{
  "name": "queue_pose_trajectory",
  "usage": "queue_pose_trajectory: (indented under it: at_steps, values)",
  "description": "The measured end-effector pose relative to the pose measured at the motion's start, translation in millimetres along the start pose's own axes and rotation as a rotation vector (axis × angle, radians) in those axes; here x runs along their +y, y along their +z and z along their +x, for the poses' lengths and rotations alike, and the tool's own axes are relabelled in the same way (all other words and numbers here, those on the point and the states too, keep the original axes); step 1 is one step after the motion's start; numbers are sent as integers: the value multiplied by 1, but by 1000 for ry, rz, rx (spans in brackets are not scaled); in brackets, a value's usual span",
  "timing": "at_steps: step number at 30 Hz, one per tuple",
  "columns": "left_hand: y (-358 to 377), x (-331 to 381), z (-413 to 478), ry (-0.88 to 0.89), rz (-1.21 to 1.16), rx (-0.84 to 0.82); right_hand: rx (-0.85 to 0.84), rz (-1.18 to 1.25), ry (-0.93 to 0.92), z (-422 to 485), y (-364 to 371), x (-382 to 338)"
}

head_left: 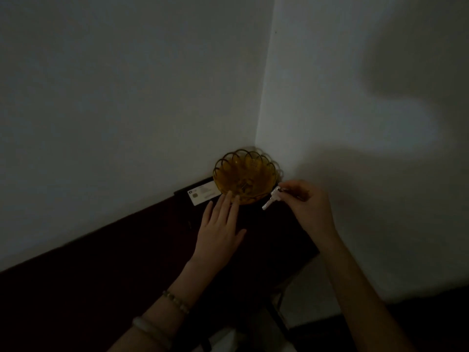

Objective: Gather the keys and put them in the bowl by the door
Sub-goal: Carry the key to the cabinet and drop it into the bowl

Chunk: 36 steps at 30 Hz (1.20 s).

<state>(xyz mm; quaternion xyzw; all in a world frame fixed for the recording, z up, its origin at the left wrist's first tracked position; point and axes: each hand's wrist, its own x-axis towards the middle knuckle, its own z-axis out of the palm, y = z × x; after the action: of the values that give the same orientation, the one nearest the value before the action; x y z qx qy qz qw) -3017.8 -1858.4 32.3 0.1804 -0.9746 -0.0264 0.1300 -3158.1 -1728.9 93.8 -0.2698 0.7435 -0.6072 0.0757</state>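
Note:
An amber glass bowl (247, 174) with a scalloped rim stands in the far corner of a dark table (127, 262), against the two walls. Some small shapes lie at its bottom, too dim to name. My right hand (308, 207) pinches a pale key (271, 200) just outside the bowl's right front rim, the key hanging down and to the left. My left hand (220, 227) lies flat with its fingers spread, the fingertips touching the bowl's front left edge.
A white card (203, 195) lies on the table, partly under the bowl's left side. Pale walls meet in a corner right behind the bowl. The table's right edge drops off below my right wrist. The room is very dim.

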Motion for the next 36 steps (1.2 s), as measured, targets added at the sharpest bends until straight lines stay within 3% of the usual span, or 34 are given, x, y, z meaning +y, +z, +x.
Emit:
queue_pose_trajectory:
  at_steps: [4,9,16,20,31,36]
  values:
    - [20,2,23,-7,16,-67,-13,49,20,46,9,11]
    - [29,1,31,-30,15,-47,-160,-45,55,95,33,31]
    - [32,-3,30,-36,7,-33,-508,-444,46,130,69,55]
    - [32,-2,30,-45,1,-42,-597,-556,50,140,83,63]
    - [27,0,31,-58,8,-69,-594,-700,-4,143,92,70]
    - [26,0,31,-45,6,-71,-478,-665,-35,132,69,49]
